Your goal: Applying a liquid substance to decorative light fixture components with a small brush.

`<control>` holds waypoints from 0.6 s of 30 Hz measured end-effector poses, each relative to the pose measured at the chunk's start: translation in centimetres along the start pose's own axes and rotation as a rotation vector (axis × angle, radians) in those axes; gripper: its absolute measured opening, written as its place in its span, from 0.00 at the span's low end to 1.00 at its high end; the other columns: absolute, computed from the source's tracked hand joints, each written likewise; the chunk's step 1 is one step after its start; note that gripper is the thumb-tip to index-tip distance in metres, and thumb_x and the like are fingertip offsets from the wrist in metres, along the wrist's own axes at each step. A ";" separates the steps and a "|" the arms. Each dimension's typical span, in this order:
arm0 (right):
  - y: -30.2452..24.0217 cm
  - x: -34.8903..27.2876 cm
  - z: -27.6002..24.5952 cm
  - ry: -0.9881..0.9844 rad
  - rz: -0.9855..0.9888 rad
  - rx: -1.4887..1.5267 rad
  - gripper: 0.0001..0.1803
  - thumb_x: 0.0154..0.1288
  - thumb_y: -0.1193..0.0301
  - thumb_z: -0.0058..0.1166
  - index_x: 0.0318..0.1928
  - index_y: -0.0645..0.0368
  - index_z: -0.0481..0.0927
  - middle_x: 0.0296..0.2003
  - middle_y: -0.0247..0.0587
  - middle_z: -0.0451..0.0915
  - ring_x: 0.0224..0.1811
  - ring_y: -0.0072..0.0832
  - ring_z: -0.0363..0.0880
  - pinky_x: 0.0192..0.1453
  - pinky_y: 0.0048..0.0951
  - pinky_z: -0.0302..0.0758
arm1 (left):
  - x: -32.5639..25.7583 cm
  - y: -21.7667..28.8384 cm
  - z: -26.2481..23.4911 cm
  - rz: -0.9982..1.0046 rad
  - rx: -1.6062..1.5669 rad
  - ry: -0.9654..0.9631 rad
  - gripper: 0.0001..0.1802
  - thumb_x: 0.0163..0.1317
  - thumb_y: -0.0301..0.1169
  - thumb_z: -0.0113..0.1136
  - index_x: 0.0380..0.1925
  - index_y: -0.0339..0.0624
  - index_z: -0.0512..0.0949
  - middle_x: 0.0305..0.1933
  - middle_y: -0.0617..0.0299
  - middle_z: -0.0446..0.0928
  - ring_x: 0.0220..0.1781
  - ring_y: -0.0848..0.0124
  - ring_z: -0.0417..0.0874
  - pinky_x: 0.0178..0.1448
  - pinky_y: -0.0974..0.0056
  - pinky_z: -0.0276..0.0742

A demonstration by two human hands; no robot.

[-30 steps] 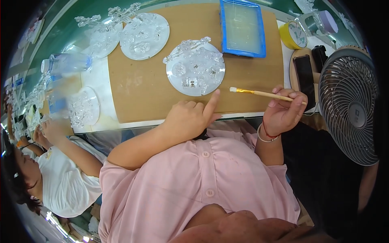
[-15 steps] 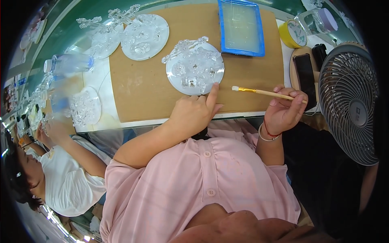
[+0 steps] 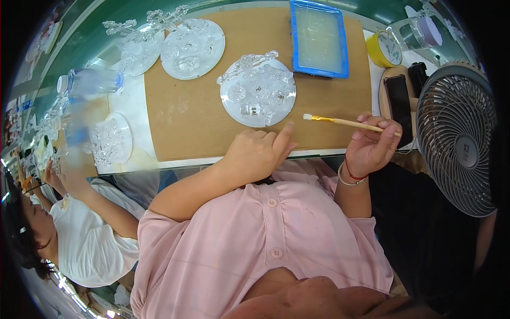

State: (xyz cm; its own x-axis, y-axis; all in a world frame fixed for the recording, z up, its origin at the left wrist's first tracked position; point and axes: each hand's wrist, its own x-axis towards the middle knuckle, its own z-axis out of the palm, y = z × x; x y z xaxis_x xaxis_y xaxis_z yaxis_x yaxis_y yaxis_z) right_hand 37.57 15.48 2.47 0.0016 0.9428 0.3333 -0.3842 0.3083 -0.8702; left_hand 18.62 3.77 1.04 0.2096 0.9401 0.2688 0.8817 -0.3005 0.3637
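A flat-tipped paintbrush (image 3: 350,124) with a pale wooden handle lies level in the closed fingers of my right hand (image 3: 372,141). Its bristles point left, above the cardboard. My left hand (image 3: 260,151) is empty at the near edge of the table, index finger stretched out and the other fingers loosely bent. Just beyond that fingertip, apart from it, rests a round white plate (image 3: 257,120) carrying clear plastic parts (image 3: 259,90), with a clear branch-like piece along its far left rim.
Brown cardboard (image 3: 186,127) covers the tabletop. A blue tray (image 3: 344,50) of pale liquid stands at the back, beside yellow tape (image 3: 384,49) and a lidded jar (image 3: 417,33). A fan (image 3: 459,141) and a phone (image 3: 397,103) are on the right. More plates (image 3: 192,49) and a co-worker (image 3: 95,234) are left.
My left index fingertip has come off the plate's near rim, and the hand has drawn back slightly toward me. The paintbrush stays in my right hand, almost unmoved.
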 end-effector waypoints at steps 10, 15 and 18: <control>0.0 0.4 0.2 -0.023 -0.011 -0.002 0.12 0.77 0.65 0.35 0.38 0.59 0.69 0.21 0.42 0.72 0.16 0.25 0.64 0.41 0.37 0.70 | 0.2 0.1 0.1 0.026 -0.029 -0.034 0.28 0.61 0.40 0.60 0.55 0.29 0.70 0.14 0.63 0.72 0.15 0.69 0.75 0.19 0.63 0.69; 0.1 0.5 0.3 -0.008 -0.017 -0.005 0.12 0.77 0.65 0.36 0.38 0.59 0.68 0.20 0.42 0.72 0.16 0.25 0.64 0.40 0.37 0.70 | 0.0 0.3 0.2 0.048 -0.108 -0.042 0.28 0.61 0.41 0.59 0.54 0.31 0.71 0.14 0.63 0.72 0.15 0.69 0.75 0.19 0.62 0.69; 0.2 0.5 0.4 -0.016 -0.025 -0.022 0.12 0.77 0.65 0.36 0.38 0.59 0.68 0.20 0.43 0.72 0.16 0.25 0.64 0.40 0.37 0.70 | 0.6 0.5 -0.6 -0.056 -0.065 -0.089 0.23 0.63 0.40 0.57 0.50 0.32 0.73 0.15 0.64 0.72 0.16 0.67 0.76 0.19 0.62 0.70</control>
State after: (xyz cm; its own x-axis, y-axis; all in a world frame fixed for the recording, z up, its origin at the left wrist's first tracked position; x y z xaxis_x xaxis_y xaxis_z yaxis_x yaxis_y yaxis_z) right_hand 37.17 15.94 2.61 -0.0044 0.9327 0.3605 -0.3639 0.3343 -0.8694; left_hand 18.95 4.10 1.88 0.2002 0.9654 0.1669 0.8643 -0.2542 0.4340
